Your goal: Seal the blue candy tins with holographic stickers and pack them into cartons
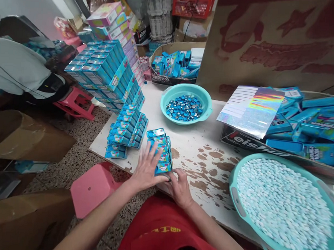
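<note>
On the table's near edge stands a short row of small blue candy boxes (162, 149) with printed labels on top. My left hand (146, 167) lies over the left side of this row, fingers spread and slightly blurred, its thumb reaching along the near end. My right hand (182, 189) is at the near right corner of the row. Its fingers are bent together close to my left thumb; what they hold, if anything, is hidden. Left of the row stand more blue boxes (123, 128), stacked in steps, beside a taller stack of blue boxes (102, 69).
A turquoise basin (162, 102) holds small blue and silver round pieces. At right, another basin (236, 199) is full of pale candies. Behind it, a carton (239, 142) holds blue boxes under a shiny sheet (248, 110). A pink stool (89, 190) and a seated person (21, 65) are at left.
</note>
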`<action>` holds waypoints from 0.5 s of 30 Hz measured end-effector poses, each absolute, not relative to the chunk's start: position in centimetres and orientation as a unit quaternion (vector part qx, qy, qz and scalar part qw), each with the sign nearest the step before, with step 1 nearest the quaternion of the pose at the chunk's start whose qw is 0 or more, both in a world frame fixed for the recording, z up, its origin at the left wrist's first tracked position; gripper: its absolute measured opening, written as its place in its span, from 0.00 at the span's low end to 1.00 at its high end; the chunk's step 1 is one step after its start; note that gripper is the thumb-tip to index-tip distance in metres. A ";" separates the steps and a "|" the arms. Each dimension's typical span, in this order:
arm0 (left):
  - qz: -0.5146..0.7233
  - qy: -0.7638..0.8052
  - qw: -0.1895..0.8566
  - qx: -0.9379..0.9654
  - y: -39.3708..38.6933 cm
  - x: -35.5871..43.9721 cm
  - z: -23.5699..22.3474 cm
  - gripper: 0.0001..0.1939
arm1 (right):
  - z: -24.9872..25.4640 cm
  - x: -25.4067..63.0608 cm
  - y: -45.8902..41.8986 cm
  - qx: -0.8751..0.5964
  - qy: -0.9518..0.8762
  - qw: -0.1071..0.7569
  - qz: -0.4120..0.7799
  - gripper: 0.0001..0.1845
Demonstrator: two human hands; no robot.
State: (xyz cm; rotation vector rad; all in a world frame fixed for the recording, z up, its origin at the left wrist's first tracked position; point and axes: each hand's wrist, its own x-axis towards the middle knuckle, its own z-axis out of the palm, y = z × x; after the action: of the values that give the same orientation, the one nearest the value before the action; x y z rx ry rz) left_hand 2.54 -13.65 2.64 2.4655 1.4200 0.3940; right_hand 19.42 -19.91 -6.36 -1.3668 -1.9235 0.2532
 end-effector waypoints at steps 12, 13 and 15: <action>0.444 0.600 0.559 0.361 -14.9 5.8 -1.8 0.33 | -7.4 17.8 -19.2 -0.574 -0.693 0.382 0.212 0.50; 0.450 0.592 0.563 0.360 -14.8 5.6 -1.7 0.33 | -7.5 17.6 -19.3 -0.573 -0.692 0.387 0.208 0.50; 0.464 0.578 0.569 0.355 -15.0 5.2 -1.9 0.32 | -7.7 17.4 -19.3 -0.566 -0.694 0.394 0.207 0.50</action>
State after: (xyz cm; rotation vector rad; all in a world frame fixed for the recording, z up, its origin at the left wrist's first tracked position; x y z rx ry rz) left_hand 5.22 -14.99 -1.90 0.8330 1.3574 1.0904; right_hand 17.43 -19.27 -7.69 -1.4349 -1.7600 0.5243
